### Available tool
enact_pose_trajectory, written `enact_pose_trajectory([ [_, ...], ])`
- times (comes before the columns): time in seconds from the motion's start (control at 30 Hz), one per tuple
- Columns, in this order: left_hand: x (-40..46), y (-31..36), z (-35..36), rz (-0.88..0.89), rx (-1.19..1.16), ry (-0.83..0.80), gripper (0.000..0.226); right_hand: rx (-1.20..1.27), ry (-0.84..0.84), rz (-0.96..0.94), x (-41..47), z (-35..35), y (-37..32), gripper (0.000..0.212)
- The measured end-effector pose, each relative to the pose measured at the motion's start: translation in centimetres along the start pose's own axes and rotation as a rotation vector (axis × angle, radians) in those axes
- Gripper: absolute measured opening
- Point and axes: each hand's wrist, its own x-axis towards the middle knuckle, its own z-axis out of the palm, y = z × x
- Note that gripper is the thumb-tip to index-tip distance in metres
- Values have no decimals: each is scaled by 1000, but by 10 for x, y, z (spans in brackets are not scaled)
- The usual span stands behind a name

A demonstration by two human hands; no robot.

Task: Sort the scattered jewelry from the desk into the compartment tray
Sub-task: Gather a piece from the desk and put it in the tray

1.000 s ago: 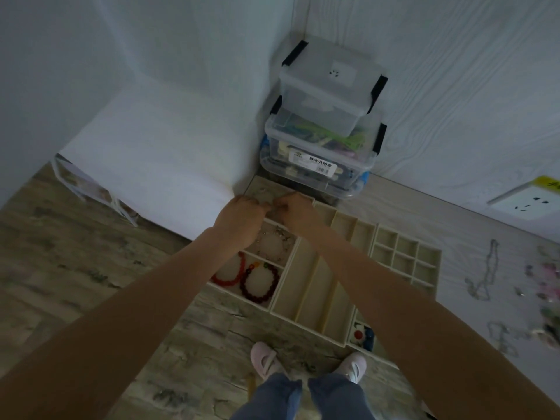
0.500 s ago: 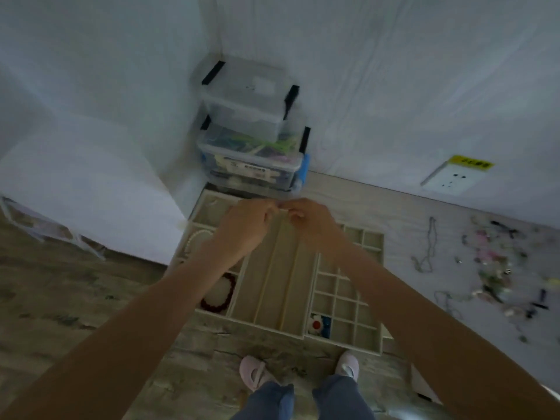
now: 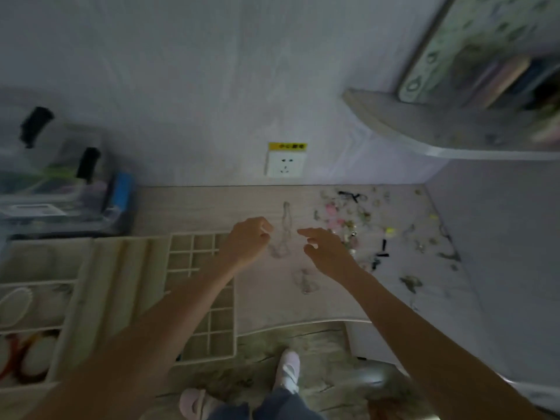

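Note:
A thin silver chain necklace lies on the pale desk, between my two hands. My left hand hovers just left of it with fingers curled and nothing visible in them. My right hand is just right of the chain, with index finger and thumb stretched toward it. A second small chain lies nearer me. Several scattered jewelry pieces cover the desk to the right. The cream compartment tray sits at the left under my left forearm. It holds a pearl bracelet and red bead bracelets.
Stacked clear storage boxes stand at the back left against the wall. A wall socket is behind the desk, and a shelf juts out at the upper right. The desk's curved front edge is close to my feet.
Both hands left the tray's back left compartments and moved right over the desk to the chain necklace. They have come apart, and the view swung right.

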Motion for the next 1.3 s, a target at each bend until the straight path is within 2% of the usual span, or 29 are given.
enact_pose_trajectory([
  [0.23,36,62,74,12,22,-123,33,42,13,130,-6,-45,99,41],
  [0.37,48,84,108,80,151,-155,35,59,10,114,-2,-54,130,49],
  [0.47,51,92,128,182,239,-120,39,34,-3,93,5,-54,143,53],
  [0.6,60,93,138,267,446,-58,57,-114,48,84,9,-56,156,57],
  [0.7,69,92,137,200,508,-153,81,-238,133,103,13,-61,165,69],
  [0.8,76,94,135,190,533,-206,90,-223,102,125,15,-63,171,79],
  [0.93,78,100,137,244,561,-145,76,-192,50,136,18,-66,179,79],
  [1.07,77,100,137,285,335,15,41,-175,46,144,20,-67,178,77],
  [1.17,84,97,138,257,296,89,31,-165,50,141,20,-67,177,77],
  [1.3,102,98,138,163,334,84,17,-158,40,142,20,-67,177,77],
])
